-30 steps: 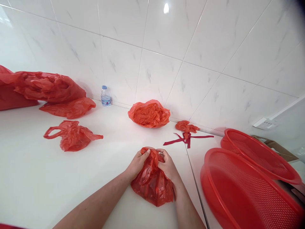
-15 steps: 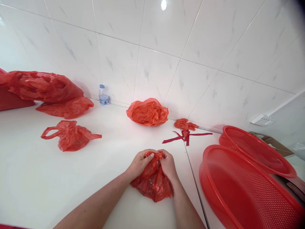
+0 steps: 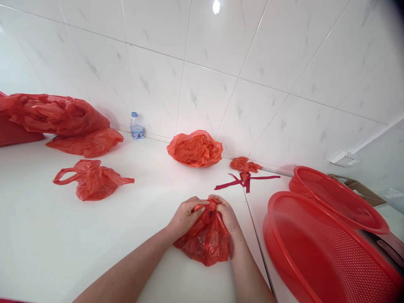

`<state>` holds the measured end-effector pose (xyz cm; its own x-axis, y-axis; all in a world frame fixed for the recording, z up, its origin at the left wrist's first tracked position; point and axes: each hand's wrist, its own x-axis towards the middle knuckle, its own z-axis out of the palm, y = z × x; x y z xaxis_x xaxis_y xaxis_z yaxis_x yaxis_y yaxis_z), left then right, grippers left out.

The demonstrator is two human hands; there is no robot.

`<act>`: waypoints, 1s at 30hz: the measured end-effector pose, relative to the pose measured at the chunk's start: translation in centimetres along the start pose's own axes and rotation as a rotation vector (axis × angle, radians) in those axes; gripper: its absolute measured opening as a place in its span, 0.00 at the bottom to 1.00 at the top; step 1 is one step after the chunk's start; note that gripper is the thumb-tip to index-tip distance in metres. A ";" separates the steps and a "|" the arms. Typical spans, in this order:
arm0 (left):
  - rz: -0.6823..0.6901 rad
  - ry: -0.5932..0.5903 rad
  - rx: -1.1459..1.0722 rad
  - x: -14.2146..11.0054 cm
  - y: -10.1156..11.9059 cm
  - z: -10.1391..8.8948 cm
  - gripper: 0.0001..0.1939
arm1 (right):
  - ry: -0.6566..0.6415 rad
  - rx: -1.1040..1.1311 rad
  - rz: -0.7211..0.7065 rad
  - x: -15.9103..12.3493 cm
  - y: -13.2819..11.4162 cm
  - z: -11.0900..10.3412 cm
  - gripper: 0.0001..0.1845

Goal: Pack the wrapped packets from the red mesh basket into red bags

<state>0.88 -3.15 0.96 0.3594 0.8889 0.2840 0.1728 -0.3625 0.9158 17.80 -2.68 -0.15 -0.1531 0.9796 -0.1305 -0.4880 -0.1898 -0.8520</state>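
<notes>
Two hands pinch the neck of a red bag, neck toward the wall

In the head view, the red bag (image 3: 206, 248) lies on the white table (image 3: 151, 252), directly in front of the person. Its gathered, knotted-looking neck points away from the person, toward the tiled wall (image 3: 158, 84); the body fans out toward the person and ends in an uneven bottom edge. Creases run from neck to bottom along that near-far line. The left hand covers part of one side, so I cannot tell whether the bag is longer or wider.

The left hand (image 3: 185, 216) grips the neck from the left, thumb and fingers closed on the plastic. The right hand (image 3: 226, 213) pinches the neck's other side, its fingers curled close to the left hand's.

Beyond the hands, a bag of crumpled plastic (image 3: 195, 149) sits near the wall. Red strips (image 3: 248, 185) lie just right of it, nearer the person. A tied bag (image 3: 94, 181) rests well to the left, and a red basket (image 3: 267, 235) stands on the right.
</notes>
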 end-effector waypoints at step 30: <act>0.236 -0.072 0.308 0.0 -0.5 -1.4 0.40 | 0.508 -0.051 -0.395 0.3 -2.6 -5.9 0.23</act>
<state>-0.46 -2.56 0.93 0.4840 0.7532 0.4454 0.3410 -0.6311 0.6967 24.12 -1.49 -0.98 0.4621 0.8867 -0.0154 -0.3812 0.1829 -0.9062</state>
